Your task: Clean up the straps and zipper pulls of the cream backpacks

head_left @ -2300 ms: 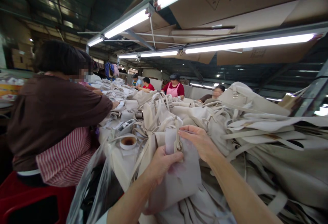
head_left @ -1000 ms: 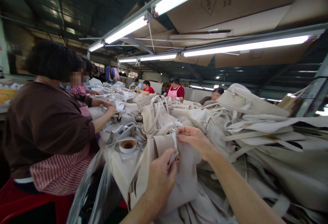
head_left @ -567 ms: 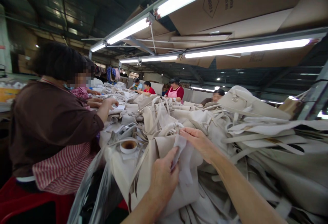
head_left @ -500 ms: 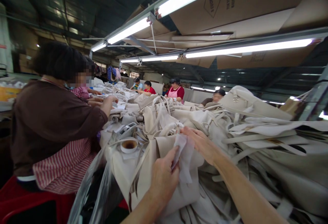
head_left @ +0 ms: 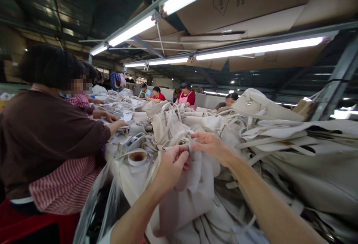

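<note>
A cream bag (head_left: 192, 203) with thin straps lies in front of me. Over its upper part hangs a thin white sheet (head_left: 199, 171), crumpled and partly see-through, next to the bag's metal hardware (head_left: 183, 142). My left hand (head_left: 173, 164) has its fingers curled in a pinch at the sheet's upper left edge. From the right, my right hand (head_left: 214, 147) pinches the top of the sheet close to the hardware, thumb and fingers together. The two hands' fingertips nearly meet. What exactly lies between them is partly hidden.
A roll of white tape (head_left: 137, 157) sits left of the bag. Piled cream bags (head_left: 307, 177) rise at the right and ahead. A plastic sheet (head_left: 97, 206) hangs at the table's left edge. A co-worker in a brown top (head_left: 53, 136) sits at the left; others work farther back.
My left hand has moved up to the sheet's top edge, beside my right hand. The sheet now hangs lower over the bag. The view has shifted slightly right.
</note>
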`<state>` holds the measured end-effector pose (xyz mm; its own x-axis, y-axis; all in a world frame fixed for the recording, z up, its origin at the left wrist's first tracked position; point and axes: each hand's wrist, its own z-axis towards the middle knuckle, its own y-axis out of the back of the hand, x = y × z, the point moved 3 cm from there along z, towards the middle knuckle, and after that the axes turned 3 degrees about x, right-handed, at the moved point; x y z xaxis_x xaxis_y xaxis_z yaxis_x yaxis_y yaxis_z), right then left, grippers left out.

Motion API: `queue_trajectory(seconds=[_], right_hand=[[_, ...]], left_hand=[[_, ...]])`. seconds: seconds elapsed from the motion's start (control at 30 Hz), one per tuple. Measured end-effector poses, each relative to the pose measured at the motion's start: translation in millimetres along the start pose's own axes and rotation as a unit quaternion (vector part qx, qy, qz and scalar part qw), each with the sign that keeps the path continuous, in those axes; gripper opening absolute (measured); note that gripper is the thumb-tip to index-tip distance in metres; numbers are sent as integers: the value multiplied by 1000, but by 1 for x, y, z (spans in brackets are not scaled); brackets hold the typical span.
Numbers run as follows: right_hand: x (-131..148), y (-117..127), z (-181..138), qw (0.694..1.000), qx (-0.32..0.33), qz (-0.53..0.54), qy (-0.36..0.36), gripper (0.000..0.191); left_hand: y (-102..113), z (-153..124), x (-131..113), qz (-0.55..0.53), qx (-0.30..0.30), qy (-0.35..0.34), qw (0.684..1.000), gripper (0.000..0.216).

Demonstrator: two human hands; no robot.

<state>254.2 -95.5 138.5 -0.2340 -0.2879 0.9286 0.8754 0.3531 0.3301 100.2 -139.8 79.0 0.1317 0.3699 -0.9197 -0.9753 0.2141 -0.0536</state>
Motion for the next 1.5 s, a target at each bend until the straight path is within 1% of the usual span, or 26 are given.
queue_trajectory(seconds=[0.07,0.13,0.2,0.27,0.3,0.37,0.43,0.5,0.53,0.6,0.63,0.7,0.77,0.8,0.83,0.93,1.0,1.07,1.13,1.2,1.27,1.33,1.4,1.43,1.5], right_hand=[[0,1,-1,1000,-27,-2,-7,48],[1,2,-2,999,-44,-3,-16,48],[0,5,-6,998,-59,-8,-14,49],[-4,9,-18,997,-76,14,-6,51],[-8,10,-26,996,-79,45,-1,53],[-22,9,-47,987,-72,142,8,57],[-39,1,-70,969,-69,237,11,63],[-57,-15,-87,952,-95,292,2,65],[-66,-25,-93,945,-114,308,-11,62],[-82,-46,-98,924,-157,346,-39,50],[-89,-54,-99,908,-180,375,-50,43],[-104,-63,-102,865,-225,444,-63,36],[-120,-63,-108,830,-240,499,-73,36],[-128,-60,-112,821,-240,512,-74,37],[-135,-58,-116,819,-244,514,-70,39],[-146,-58,-118,825,-295,482,-31,52],[-141,-68,-109,829,-320,459,-5,65],[-126,-82,-93,835,-321,445,21,72],[-109,-90,-80,831,-344,436,36,65],[-98,-93,-75,813,-384,435,41,50],[-96,-91,-77,794,-427,429,48,44],[-101,-87,-83,792,-447,411,64,43],[-110,-84,-90,802,-454,381,76,44],[-115,-82,-93,815,-449,358,81,43],[-123,-78,-99,860,-422,271,97,37]], left_hand=[[-8,17,6,-28,60,21,998,23],[-17,27,12,-65,95,59,992,27],[-23,30,15,-103,106,88,985,31],[-26,30,14,-125,106,92,982,32],[-27,30,14,-132,102,93,981,31],[-27,30,13,-151,87,108,979,30],[-26,30,13,-159,63,124,977,28],[-26,31,13,-159,39,129,978,25],[-27,31,13,-158,29,129,978,25],[-30,31,14,-162,21,129,978,25],[-31,31,15,-165,17,129,978,25],[-34,32,18,-171,10,126,977,27],[-35,34,21,-177,1,120,977,27],[-35,34,23,-182,-4,117,976,28],[-35,35,24,-187,-8,116,975,28],[-38,33,25,-204,-25,119,971,32],[-42,30,24,-216,-29,129,967,33],[-45,26,22,-221,-34,139,965,32],[-46,23,20,-215,-39,141,966,31],[-46,24,19,-205,-39,139,968,29],[-44,27,19,-205,-35,140,968,26],[-42,32,21,-224,-41,141,963,23],[-42,38,23,-255,-54,145,955,23],[-42,41,23,-269,-60,147,950,25],[-43,45,24,-282,-68,148,946,28]])
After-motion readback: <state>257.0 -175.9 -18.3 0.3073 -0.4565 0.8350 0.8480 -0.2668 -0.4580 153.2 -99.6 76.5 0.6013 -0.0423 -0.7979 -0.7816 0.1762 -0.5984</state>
